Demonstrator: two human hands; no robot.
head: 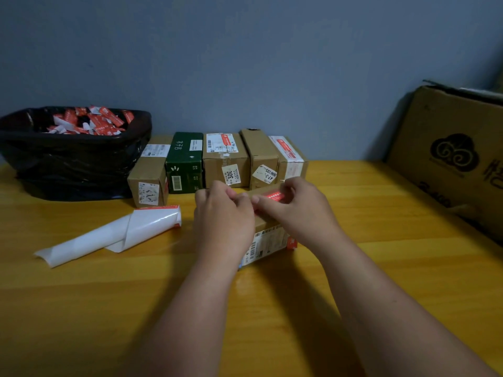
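Cardboard work in progress: a small box (268, 240) lies on the yellow wooden bench (109, 308), just in front of a row of five parcels (226, 159) standing against the wall. One of the five is a green box (185, 161). On the small box's upper face sits a red label (273, 197). The left hand (223, 216) has its fingers curled over the box's top edge beside the label's end, steadying the box. The right hand (299, 210) pinches the label between thumb and forefinger. Whether the label is being laid down or lifted off cannot be told.

Progress, as judged from the layout: two parcels in the row show a similar red strip on top, while the other three show none from this angle. The box in hand seems to be mid-step, its label not yet lying flat and free of the fingers. A curled white backing strip (114, 235) lies to the left on the bench, and red-and-white scraps fill a black bin bag (73, 159) behind it, which suggests many labels already handled. A large carton (449, 159) leans at the right.
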